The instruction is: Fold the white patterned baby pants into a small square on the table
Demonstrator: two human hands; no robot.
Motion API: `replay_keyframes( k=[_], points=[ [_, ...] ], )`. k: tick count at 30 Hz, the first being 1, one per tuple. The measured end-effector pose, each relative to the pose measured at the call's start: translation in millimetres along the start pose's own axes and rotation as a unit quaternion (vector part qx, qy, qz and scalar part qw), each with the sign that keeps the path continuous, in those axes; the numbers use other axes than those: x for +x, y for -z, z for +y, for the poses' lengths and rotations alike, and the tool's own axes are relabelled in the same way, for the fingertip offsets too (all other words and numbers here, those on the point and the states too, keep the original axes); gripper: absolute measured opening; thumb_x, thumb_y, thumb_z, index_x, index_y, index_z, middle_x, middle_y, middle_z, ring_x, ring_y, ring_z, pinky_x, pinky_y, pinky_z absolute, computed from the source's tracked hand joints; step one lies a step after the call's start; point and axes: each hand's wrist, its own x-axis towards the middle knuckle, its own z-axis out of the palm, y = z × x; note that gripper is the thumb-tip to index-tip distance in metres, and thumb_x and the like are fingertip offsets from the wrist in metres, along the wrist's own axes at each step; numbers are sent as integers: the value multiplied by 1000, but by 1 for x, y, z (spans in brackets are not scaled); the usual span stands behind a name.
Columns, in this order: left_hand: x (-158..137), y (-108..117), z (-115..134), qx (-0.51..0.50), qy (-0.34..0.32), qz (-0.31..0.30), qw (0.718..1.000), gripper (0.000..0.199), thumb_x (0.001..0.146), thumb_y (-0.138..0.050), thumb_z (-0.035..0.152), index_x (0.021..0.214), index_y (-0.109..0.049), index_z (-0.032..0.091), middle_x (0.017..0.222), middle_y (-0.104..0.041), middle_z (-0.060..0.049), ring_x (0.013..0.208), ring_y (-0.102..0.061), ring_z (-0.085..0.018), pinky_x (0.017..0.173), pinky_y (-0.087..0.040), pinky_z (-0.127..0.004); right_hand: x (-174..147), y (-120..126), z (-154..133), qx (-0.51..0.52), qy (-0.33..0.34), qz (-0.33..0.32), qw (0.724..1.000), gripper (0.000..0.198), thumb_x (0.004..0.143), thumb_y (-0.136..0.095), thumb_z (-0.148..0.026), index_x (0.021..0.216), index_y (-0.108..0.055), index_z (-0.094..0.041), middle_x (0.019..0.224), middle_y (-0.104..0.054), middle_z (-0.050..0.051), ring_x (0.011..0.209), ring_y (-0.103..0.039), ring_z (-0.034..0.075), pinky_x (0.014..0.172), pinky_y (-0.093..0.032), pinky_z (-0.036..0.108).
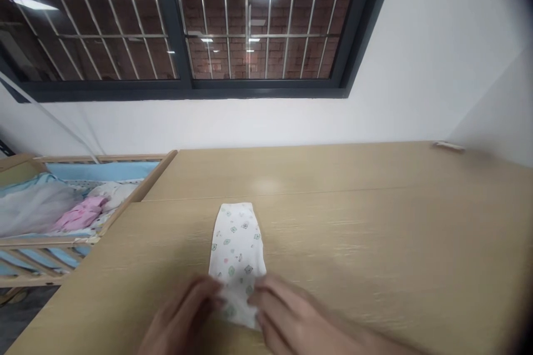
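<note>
A folded white cloth (237, 244) with a small print in green, pink and grey lies lengthwise on the wooden tabletop (353, 255). It looks like a small garment folded into a strip, but its exact kind does not show. At its near left edge, my left hand (183, 313) is closed, the bent fingers pinching the fabric; motion blurs it somewhat. Opposite, my right hand (287, 310) has its fingers pressed together on the near right edge. The cloth's near end shows between the two hands, and the fingers cover part of its sides.
To the left stands a wooden crib (137, 194) with blue lining, holding a pink cloth (83, 213) and pale bedding. A dark-framed window (266, 89) with metal bars is set in the white wall behind. A small white object (448, 146) lies at the far right corner.
</note>
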Motion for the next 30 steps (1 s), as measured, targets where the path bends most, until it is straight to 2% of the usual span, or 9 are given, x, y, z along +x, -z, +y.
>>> replay_keyframes(
  k=[4,9,13,16,19,21,24,26,30],
  points=[
    [66,5,-30,16,104,18,994,25,103,-40,38,106,-60,23,95,-65,-2,87,-64,-17,78,-53,-27,53,29,36,73,-108,23,991,29,101,-41,-24,125,-56,-18,110,-61,10,93,-60,18,82,-51,32],
    [131,-28,-78,115,114,-25,986,31,103,-32,32,100,-59,17,99,-65,-7,98,-61,-22,89,-47,-35,110,6,124,82,-219,38,972,17,93,-52,-20,108,-60,-15,97,-64,6,82,-58,17,75,-47,29],
    [155,-56,-104,154,111,-47,981,29,103,-35,26,95,-60,14,93,-65,-10,93,-61,-22,85,-46,-33,131,-15,166,41,-285,12,957,15,88,-53,-10,99,-63,-11,100,-62,9,86,-58,17,78,-45,27],
    [152,-63,-100,185,116,-38,975,30,103,-36,28,104,-60,10,102,-65,-15,100,-60,-26,88,-45,-38,129,-19,169,23,-295,15,955,20,90,-54,-13,107,-63,-9,113,-59,14,98,-58,19,86,-45,28],
    [122,-69,-71,226,97,-24,969,39,103,-36,36,117,-58,7,113,-62,-21,105,-58,-31,92,-45,-46,120,-12,149,-43,-227,48,972,37,99,-45,-26,131,-53,-8,129,-53,18,117,-53,25,100,-42,37],
    [89,-77,-46,271,27,-29,962,42,102,-37,40,116,-61,9,112,-65,-19,103,-60,-31,91,-48,-47,114,-8,129,-81,-134,40,987,45,103,-38,-33,142,-45,-11,142,-47,19,131,-45,28,110,-35,43],
    [39,-95,-21,306,-39,-23,951,46,96,-47,47,118,-63,10,123,-63,-21,113,-59,-36,92,-51,-51,108,-15,99,-51,21,-64,996,52,104,-38,-38,152,-36,-19,159,-33,13,145,-30,26,119,-25,44],
    [15,-106,-17,308,-57,-38,949,43,92,-52,50,109,-68,13,109,-69,-18,103,-65,-36,87,-55,-52,105,-28,87,1,104,-138,985,55,104,-37,-38,155,-32,-17,162,-28,12,149,-24,21,121,-22,38],
    [3,-115,-26,309,-63,-85,945,42,93,-50,50,95,-73,16,86,-72,-16,81,-69,-31,75,-58,-50,102,-58,89,63,121,-206,969,55,106,-30,-40,154,-34,-13,159,-33,12,151,-21,17,123,-17,35]
  ],
)
